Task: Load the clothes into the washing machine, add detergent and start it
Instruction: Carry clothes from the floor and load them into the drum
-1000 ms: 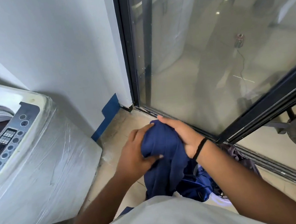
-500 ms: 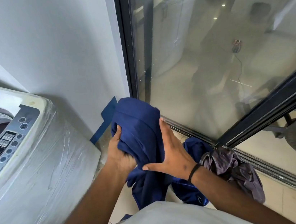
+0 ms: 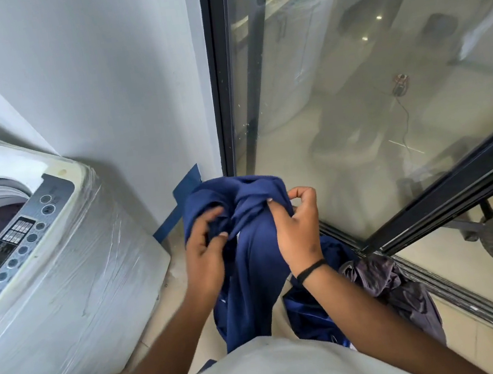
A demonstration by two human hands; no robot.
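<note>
Fingers of left hand (image 3: 206, 248) and right hand (image 3: 296, 227) curl into the blue garment (image 3: 251, 249), held up right of the washer (image 3: 62, 274); loading step, next likely swinging it left into the open drum.

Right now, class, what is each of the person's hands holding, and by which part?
Both the left hand and the right hand grip the dark blue cloth garment at its bunched upper end; the rest hangs below.

Three garments (image 3: 256, 248), one washing machine (image 3: 62, 274)
</note>
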